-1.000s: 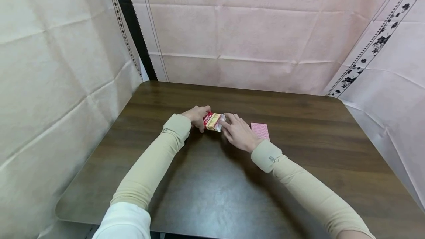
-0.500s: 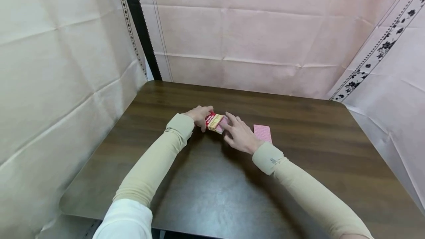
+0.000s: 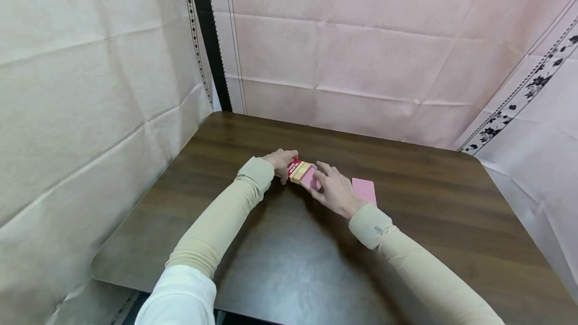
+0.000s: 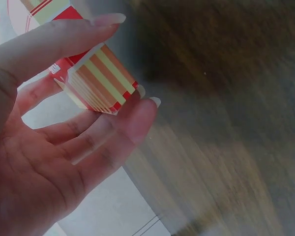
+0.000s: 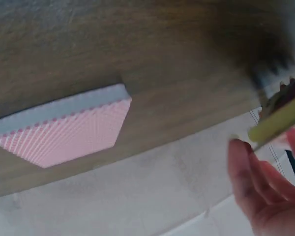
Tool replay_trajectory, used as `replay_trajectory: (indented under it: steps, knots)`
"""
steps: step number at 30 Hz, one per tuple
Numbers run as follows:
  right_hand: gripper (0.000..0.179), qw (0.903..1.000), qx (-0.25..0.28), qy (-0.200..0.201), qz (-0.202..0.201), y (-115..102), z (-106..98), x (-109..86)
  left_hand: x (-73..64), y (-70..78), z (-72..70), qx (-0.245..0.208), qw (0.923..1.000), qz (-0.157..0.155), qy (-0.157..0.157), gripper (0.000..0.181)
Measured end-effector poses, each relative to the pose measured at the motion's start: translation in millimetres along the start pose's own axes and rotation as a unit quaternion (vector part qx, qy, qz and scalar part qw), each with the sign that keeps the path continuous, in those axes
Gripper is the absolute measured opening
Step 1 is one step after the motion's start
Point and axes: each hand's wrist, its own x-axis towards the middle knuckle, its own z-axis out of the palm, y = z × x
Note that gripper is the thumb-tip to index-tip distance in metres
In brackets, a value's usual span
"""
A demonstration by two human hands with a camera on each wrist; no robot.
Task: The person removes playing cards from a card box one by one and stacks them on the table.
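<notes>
My left hand (image 3: 281, 163) grips a red box with yellow stripes (image 3: 298, 170) above the table. In the left wrist view the thumb lies across the striped box (image 4: 105, 78) and fingers curl under it. A pink-patterned stack of playing cards (image 3: 310, 178) shows at the box's right end. My right hand (image 3: 336, 190) pinches at that end; in the right wrist view its fingers (image 5: 248, 177) are around a yellowish edge, partly cut off by the frame. Another pink-patterned deck of cards (image 5: 73, 128) lies on the table beside the right hand.
The brown wooden table (image 3: 271, 265) has rounded corners. Pale cloth hangs (image 3: 361, 64) behind it and on both sides, with a black strip (image 3: 209, 39) at the back left corner.
More of the pink-patterned surface shows at the box's right end. My right hand has shifted slightly away from my left. The head view has turned a little; the deck on the table stays put.
</notes>
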Motion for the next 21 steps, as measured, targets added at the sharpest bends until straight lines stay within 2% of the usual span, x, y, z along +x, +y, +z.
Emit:
replay_trajectory:
  steps: [2, 6, 10, 16, 21]
  knots:
    - [0.042, 0.9996, -0.023, -0.014, 0.006, 2, -5, -3.3, -0.5, 0.1, -1.6, 0.0, 1.0, -0.007, 0.005, 0.076]
    - [0.044, 0.9962, -0.068, -0.044, 0.031, 9, -10, -11.6, -1.2, -3.8, -0.4, 0.003, 0.9998, -0.018, 0.007, 0.075]
    - [0.038, 0.99, -0.083, -0.048, 0.103, 23, -11, -20.0, 0.0, -7.6, 1.0, 0.007, 0.9995, -0.026, 0.017, 0.076]
    - [0.035, 0.97, -0.089, -0.027, 0.225, 47, -10, -32.1, 0.7, -5.6, -1.5, 0.008, 0.9995, -0.021, 0.021, 0.076]
    - [0.038, 0.9556, -0.103, -0.052, 0.271, 58, -4, -41.5, 7.0, -1.7, 0.7, 0.009, 0.9996, -0.022, 0.019, 0.075]
